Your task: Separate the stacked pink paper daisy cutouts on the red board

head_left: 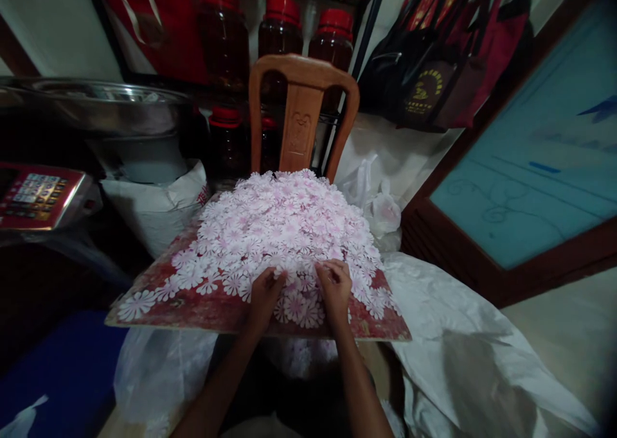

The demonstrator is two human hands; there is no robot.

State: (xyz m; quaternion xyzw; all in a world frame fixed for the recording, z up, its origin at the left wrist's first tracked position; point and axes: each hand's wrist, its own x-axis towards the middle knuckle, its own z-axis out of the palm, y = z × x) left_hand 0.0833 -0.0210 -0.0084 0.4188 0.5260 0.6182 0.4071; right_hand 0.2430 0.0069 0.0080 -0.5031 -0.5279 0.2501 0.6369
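A large heap of pale pink and white flower cutouts [289,223], flat with slit, rounded petals, covers most of a worn red board [212,313]. At the heap's near edge, my left hand [264,295] is closed, its thumb and fingertips pinching a flower cutout. Opposite it, my right hand [336,289] is also closed in a pinch on a flower cutout, fingers curled. Whether both hands grip the same piece I cannot tell. Several loose cutouts lie on the board between my wrists, and a single flower cutout [137,305] rests near the left corner.
Behind the board stands a wooden chair back [301,123], with red-lidded jars [282,30] on a rack beyond. A metal basin [116,107] and white sack [154,210] are at left. White sheeting [463,322] lies right; a plastic bag [161,367] hangs below the board.
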